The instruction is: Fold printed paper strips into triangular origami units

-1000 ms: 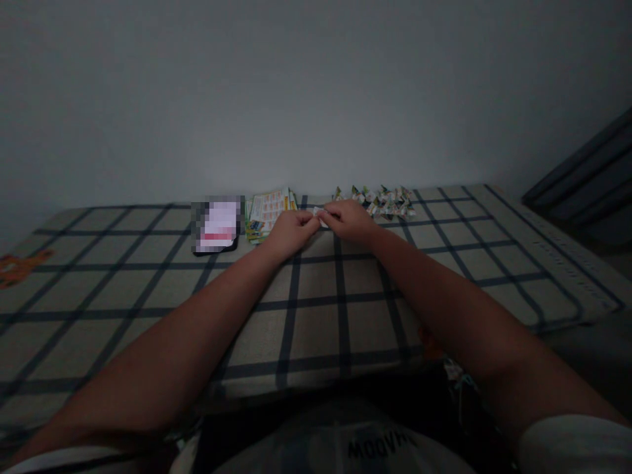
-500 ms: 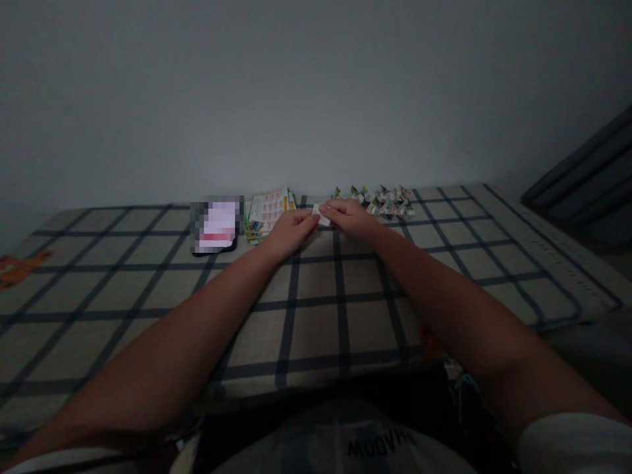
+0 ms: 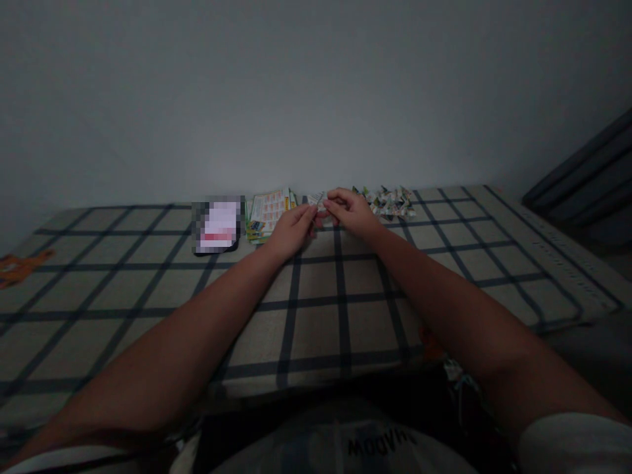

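Between my hands is a small folded piece of paper [image 3: 316, 198], whitish with faint print, its top edge showing above the fingertips. My left hand [image 3: 292, 228] pinches its left side with thumb and fingers. On the other side, my right hand [image 3: 353, 212] grips it between thumb and curled fingers. Left of my left hand lies a stack of printed sheets [image 3: 268, 209], green and white with orange print. Several small folded paper pieces [image 3: 392, 201] sit in a cluster just beyond and right of my right hand.
A checked cloth [image 3: 316, 316] covers the table, which meets a plain wall [image 3: 316, 99] at the back. A phone-like dark-edged object [image 3: 217, 227], its face pixelated, lies left of the stack. An orange printed figure [image 3: 22, 266] shows at the far left. Dark folded fabric [image 3: 587, 171] hangs at right.
My right hand has risen slightly and its fingers have shifted on the paper. The paper now shows above the fingertips, turned to a different side. My left hand stays in nearly the same place.
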Demonstrator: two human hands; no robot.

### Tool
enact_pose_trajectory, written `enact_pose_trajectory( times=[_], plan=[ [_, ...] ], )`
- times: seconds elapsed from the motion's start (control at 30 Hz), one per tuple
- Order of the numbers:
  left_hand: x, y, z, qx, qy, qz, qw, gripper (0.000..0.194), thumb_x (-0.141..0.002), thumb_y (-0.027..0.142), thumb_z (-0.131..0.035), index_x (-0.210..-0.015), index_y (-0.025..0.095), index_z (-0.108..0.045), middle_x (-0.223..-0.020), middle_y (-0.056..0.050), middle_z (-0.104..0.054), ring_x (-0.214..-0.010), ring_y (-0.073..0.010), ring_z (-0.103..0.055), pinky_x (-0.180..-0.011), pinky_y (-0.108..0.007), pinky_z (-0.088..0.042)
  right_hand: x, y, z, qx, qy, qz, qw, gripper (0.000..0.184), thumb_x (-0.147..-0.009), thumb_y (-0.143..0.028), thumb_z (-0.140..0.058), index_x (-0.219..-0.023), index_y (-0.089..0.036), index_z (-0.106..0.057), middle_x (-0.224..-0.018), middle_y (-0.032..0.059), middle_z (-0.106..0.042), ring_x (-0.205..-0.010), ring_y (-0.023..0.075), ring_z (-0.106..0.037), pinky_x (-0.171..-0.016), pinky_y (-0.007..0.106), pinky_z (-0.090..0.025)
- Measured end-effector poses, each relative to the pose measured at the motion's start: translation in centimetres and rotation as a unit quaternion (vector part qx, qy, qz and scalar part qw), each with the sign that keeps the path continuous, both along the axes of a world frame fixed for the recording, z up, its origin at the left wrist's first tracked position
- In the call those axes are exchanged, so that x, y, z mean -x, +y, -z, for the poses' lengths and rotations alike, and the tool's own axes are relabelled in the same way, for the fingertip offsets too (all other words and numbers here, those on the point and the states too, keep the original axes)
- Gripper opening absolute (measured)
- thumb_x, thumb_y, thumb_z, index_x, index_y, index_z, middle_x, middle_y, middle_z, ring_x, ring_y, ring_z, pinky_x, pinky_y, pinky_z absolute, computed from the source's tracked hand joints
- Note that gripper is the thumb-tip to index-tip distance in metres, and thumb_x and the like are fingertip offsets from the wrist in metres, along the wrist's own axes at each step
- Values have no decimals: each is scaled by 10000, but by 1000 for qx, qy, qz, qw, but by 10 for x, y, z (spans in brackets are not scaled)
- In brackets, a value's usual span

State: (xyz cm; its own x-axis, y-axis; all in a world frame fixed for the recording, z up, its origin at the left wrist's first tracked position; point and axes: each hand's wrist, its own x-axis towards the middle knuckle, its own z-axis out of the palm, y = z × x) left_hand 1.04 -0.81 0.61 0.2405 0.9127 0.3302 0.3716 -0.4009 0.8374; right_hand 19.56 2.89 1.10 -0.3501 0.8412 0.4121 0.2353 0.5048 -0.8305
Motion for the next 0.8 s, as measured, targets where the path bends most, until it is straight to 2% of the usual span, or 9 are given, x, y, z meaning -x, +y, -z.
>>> enact_pose_trajectory(
  times=[0.17,0.33,0.57,0.8],
  plan=[
    [2,2,1,7,-8,-15,1000,464,-972,585,-519,-827,185,-704,-685,-11,-623,-631,-150,-546,-612,-276,-411,-3,0,-1,6,-6,-8,1000,263,-905,-464,-599,-851,-212,-547,-729,-21,-553,-595,118,-485,-598,280,-369],
    [3,6,2,-54,-35,-58,996,393,-887,556,-668,-972,186,-769,-880,-55,-755,-826,-191,-651,-744,-292,-486,-5,-6,-5,-45,-54,4,998,180,-864,-356,-600,-786,-197,-568,-709,-13,-539,-677,138,-473,-654,286,-364],
    [6,10,5,-87,-37,-80,992,338,-875,497,-720,-956,180,-804,-952,-76,-795,-897,-200,-686,-850,-318,-499,-2,-3,-2,-63,-40,-1,997,280,-902,-467,-606,-894,-188,-626,-787,14,-588,-717,152,-492,-680,298,-379],
    [3,7,1,-72,-77,-95,990,331,-872,507,-725,-923,189,-804,-967,-74,-798,-942,-207,-697,-905,-335,-524,3,-2,-3,-16,0,-8,1000,324,-912,-537,-633,-903,-215,-601,-803,15,-568,-769,165,-535,-661,287,-403]
  ],
)
